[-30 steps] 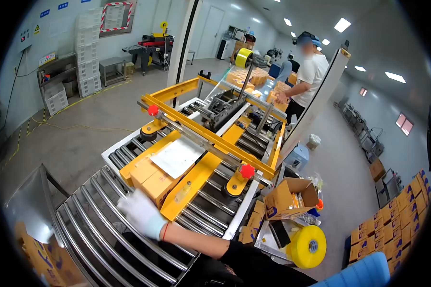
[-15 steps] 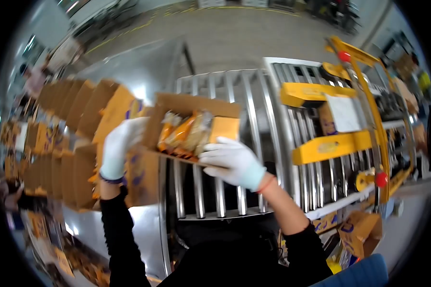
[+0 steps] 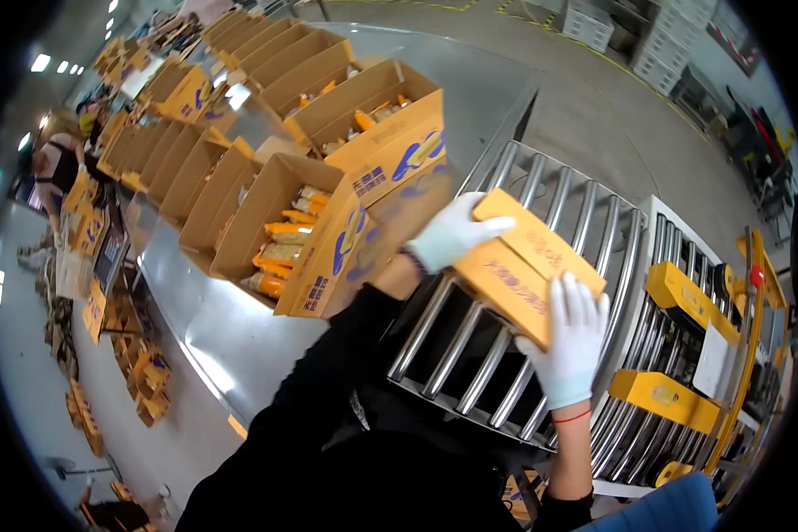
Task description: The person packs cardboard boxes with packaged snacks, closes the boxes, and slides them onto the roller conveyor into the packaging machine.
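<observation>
A small cardboard box [image 3: 528,266] with printed top flaps folded over lies on the metal rollers in front of me. My left hand [image 3: 452,232], in a white glove, grips its left end with the thumb over the top. On the near right corner, my gloved right hand [image 3: 569,341] holds the box, its fingers along the edge. The flaps hide what is inside. To the left, an open box [image 3: 328,262] shows orange-and-clear packets [image 3: 284,244]. Behind it stands another open box [image 3: 399,133] with similar packets.
Rows of open boxes [image 3: 279,58] line the metal table [image 3: 230,346] on the left. The roller conveyor [image 3: 457,350] leads right to a machine with yellow guides [image 3: 665,399]. A person [image 3: 58,164] stands at the far left. A blue chair back [image 3: 665,510] is at lower right.
The held box was open with packets showing; now its flaps cover the top. My view has turned, bringing the table's boxes nearer the middle. Both hands remain on the box.
</observation>
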A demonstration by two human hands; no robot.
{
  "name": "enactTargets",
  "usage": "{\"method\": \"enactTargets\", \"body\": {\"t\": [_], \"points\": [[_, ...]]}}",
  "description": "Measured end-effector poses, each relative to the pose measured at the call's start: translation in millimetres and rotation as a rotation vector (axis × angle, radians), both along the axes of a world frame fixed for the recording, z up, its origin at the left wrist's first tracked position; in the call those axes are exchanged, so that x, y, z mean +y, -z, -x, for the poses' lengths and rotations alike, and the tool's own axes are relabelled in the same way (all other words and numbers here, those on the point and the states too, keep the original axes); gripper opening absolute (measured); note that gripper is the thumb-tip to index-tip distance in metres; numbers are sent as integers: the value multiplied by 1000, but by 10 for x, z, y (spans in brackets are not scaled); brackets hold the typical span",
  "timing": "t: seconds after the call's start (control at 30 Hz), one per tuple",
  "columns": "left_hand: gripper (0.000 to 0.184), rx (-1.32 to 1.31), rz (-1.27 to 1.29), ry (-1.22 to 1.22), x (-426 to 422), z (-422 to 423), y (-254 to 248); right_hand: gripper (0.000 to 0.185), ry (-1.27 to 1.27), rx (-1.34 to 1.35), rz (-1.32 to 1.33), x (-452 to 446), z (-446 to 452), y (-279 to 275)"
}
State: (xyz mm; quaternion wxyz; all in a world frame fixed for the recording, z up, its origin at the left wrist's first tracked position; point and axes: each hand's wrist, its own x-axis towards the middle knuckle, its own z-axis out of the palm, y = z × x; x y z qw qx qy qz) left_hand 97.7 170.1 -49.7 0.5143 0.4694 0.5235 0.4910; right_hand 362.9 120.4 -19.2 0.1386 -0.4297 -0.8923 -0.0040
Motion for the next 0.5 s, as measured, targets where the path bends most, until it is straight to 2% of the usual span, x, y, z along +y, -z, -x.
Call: {"method": "enactTargets", "body": {"t": [0.03, 0.07, 0.1, 0.13, 0.17, 0.23, 0.27, 0.3, 0.33, 0.37, 0.4, 0.43, 0.47, 0.5], "points": [[55, 200, 15, -157, 33, -163, -39, 107, 28, -24, 28, 44, -94, 28], [53, 212, 16, -303, 148, -403, 134, 108, 72, -66, -5, 127, -195, 17], [52, 169, -96, -333, 102, -739, 72, 109, 127, -108, -41, 188, -279, -8], [58, 282, -173, -318, 56, -1072, 52, 109, 169, -105, -32, 304, -313, 4], [68, 403, -370, -373, 112, -1503, 400, 103, 168, -58, -97, 408, -386, 57], [71, 145, -289, 151, -1, -1792, 236, 87, 213, 32, -153, 486, -596, -19], [63, 0, 15, 360, -210, -1748, -49, 77, 232, 64, -214, 526, -748, 102], [52, 11, -247, 543, -202, -1605, 45, 68, 292, 80, -295, 511, -896, 129], [42, 127, -446, 486, -369, -1383, -419, 55, 372, 199, -151, 398, -812, -68], [40, 434, -275, 316, -543, -1144, -708, 51, 503, 149, -52, 487, -922, 0], [40, 614, -461, 124, -709, -886, -795, 53, 518, 127, 12, 497, -954, 48], [41, 839, -695, -59, -797, -623, -891, 54, 447, 203, -210, 522, -1064, 289], [45, 567, -471, -175, -849, -115, -645, 44, 456, 205, -398, 609, -1091, 416], [44, 796, -492, -345, -1090, 312, -401, 50, 479, 159, -275, 570, -1113, 383]]}}
